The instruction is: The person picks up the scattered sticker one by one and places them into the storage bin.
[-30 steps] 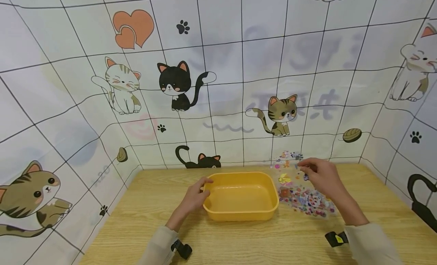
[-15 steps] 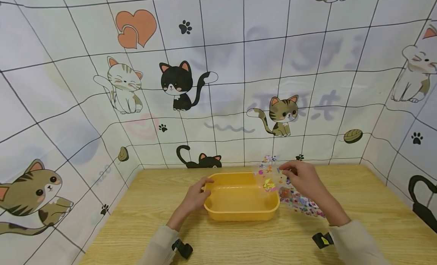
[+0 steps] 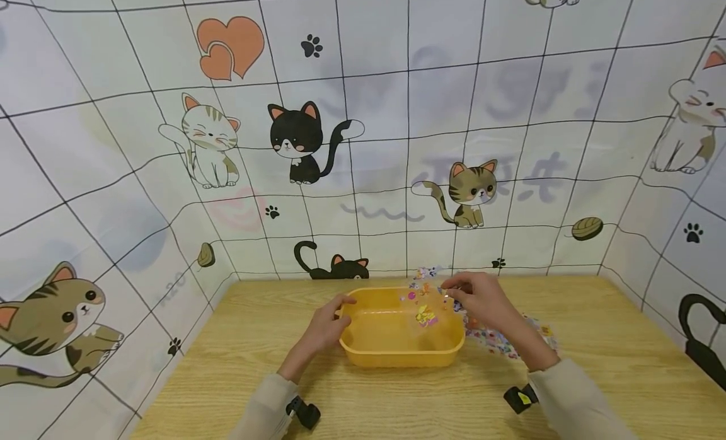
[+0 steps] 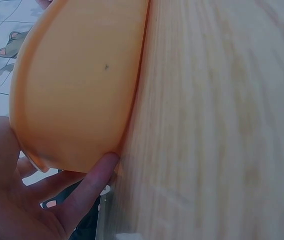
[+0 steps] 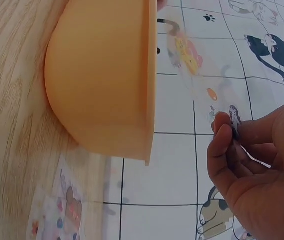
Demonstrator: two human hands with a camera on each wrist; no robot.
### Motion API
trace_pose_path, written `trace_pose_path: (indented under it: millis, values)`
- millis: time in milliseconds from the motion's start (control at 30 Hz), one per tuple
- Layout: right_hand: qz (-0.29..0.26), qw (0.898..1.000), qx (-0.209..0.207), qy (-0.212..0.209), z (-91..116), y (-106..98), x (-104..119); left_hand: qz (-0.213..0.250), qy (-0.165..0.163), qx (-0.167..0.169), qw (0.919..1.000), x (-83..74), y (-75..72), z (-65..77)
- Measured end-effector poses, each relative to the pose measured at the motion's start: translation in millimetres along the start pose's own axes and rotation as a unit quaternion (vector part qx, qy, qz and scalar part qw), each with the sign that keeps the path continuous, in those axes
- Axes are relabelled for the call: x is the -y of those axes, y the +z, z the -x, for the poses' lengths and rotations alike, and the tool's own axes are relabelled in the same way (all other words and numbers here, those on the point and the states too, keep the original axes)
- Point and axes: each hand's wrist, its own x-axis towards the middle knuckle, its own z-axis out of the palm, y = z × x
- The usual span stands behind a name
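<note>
A yellow plastic basin [image 3: 403, 359] stands on the wooden table. My left hand [image 3: 322, 326] grips its left end, fingers at the rim and end wall; the left wrist view shows a fingertip low on the basin [image 4: 76, 90]. Thumb and fingers of my right hand [image 3: 482, 300] pinch the edge of a clear sticker sheet [image 3: 425, 315] with small colourful cartoon prints. This sheet hangs above the basin's right half, higher than the rim in the right wrist view, where my right hand [image 5: 254, 160] shows it between the fingertips.
More clear sticker sheets [image 3: 496, 340] lie on the table right of the basin, partly hidden by my right forearm. Behind the table [image 3: 374, 402] rises a white gridded wall covering [image 3: 374, 169] printed with cats. Each wrist wears a small black camera [image 3: 518, 399].
My right hand has carried the sticker sheet leftward, from above the other sheets to over the basin. My left hand keeps its place on the basin.
</note>
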Motion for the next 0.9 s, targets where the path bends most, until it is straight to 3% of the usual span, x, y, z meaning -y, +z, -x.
trace_pose_path:
  millis: [467,700,900]
  values:
    - [-0.031,0.996,0.078,0.006,-12.7,26.0,13.3,-0.01,-0.001,-0.005,0.9999,2.1,0.5,-1.2]
    - [-0.013,0.995,0.098,-0.011,-17.6,36.0,21.1,-0.01,0.003,-0.006,0.9999,0.9,0.7,-1.3]
    - [-0.028,0.989,0.144,-0.033,-21.0,39.3,24.7,-0.013,0.005,-0.004,0.9999,0.8,1.4,-1.4]
